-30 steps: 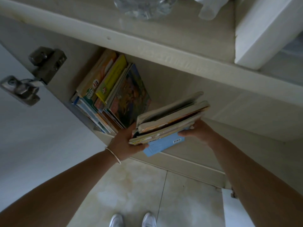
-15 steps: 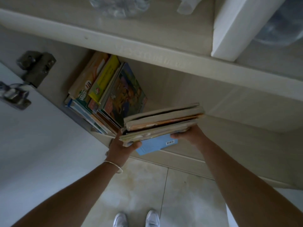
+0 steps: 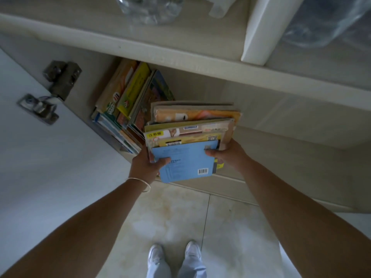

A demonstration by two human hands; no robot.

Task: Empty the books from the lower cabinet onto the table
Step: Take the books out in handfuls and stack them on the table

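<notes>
The lower cabinet (image 3: 261,109) is only partly emptied: 1 row of leaning books (image 3: 128,101) remains inside. The stack of books (image 3: 188,141) is clear of its front edge, left hand (image 3: 146,165) and right hand (image 3: 228,155) each with a clamped grip on it. No tabletop in view.

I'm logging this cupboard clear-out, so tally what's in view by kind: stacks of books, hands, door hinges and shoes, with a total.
Stacks of books: 2, the held stack and the stack in the cabinet.
Hands: 2, left hand and right hand, both gripping the held stack.
Door hinges: 2, and.
Shoes: 2, and.
Total: 8.
</notes>
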